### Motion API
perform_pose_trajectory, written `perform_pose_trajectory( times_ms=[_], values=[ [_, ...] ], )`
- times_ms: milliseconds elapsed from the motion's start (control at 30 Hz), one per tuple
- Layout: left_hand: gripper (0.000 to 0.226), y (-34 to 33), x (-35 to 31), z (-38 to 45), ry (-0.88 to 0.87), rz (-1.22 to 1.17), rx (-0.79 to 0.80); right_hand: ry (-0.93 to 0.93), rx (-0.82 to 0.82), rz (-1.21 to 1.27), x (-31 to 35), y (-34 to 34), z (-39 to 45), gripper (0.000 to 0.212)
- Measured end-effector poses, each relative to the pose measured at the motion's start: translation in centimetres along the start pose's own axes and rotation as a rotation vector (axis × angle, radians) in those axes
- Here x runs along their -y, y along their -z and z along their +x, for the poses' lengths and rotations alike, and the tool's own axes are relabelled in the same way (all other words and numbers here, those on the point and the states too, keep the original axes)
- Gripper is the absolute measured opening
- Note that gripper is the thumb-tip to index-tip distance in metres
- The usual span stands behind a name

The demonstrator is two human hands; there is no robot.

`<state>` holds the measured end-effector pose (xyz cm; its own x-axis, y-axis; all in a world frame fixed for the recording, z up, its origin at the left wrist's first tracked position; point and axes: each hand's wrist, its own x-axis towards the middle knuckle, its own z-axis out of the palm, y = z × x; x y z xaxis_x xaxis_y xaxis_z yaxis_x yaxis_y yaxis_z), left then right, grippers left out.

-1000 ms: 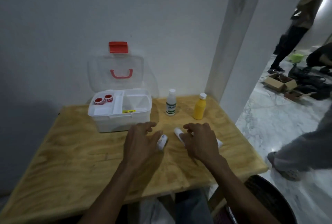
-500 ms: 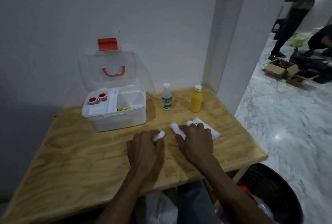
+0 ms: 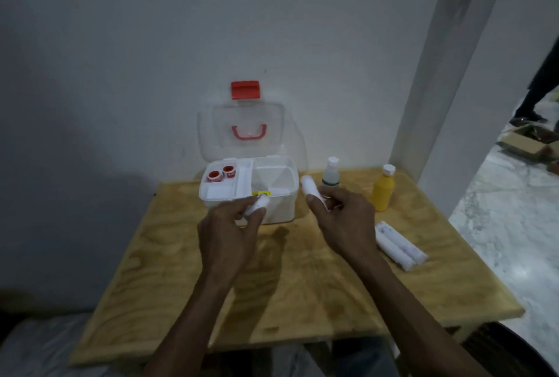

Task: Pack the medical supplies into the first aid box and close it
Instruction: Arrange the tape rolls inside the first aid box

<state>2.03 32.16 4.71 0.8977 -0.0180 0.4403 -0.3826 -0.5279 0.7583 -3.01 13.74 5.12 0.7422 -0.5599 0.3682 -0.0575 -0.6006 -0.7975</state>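
Note:
The white first aid box (image 3: pixel 279 213) stands open at the back of the wooden table (image 3: pixel 302 286), its clear lid (image 3: pixel 242 131) with red latch leaning on the wall. Two red tape rolls (image 3: pixel 221 173) lie in its left tray. My left hand (image 3: pixel 228 231) holds a white bandage roll (image 3: pixel 258 204) just in front of the box. My right hand (image 3: pixel 344 219) holds another white bandage roll (image 3: pixel 310 186) raised beside the box's right end. Two more bandage rolls (image 3: pixel 399 246) lie on the table to the right.
A small clear bottle with a white cap (image 3: pixel 331 172) and a yellow bottle (image 3: pixel 383 192) stand right of the box near the wall. A white pillar (image 3: pixel 447 89) rises behind the table's right corner. A dark basket (image 3: pixel 514 349) sits on the floor below the right edge.
Both hands have lifted a bandage roll each off the table and moved them toward the open box. Two rolls stay on the table.

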Motion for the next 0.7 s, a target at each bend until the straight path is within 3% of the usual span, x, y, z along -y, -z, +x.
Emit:
perform_pose_trajectory(
  times_ms=[233, 700],
  values=[
    [0.03, 3.8, 3.6, 5.7, 0.059, 0.101, -0.046, 0.016, 0.098, 0.046, 5.6, -6.1, 3.1, 0.038],
    [0.035, 2.9, 6.4, 10.0, -0.038, 0.28, 0.138, -0.008, 0.22, -0.165, 7.6, -13.8, 6.5, 0.04]
  ],
)
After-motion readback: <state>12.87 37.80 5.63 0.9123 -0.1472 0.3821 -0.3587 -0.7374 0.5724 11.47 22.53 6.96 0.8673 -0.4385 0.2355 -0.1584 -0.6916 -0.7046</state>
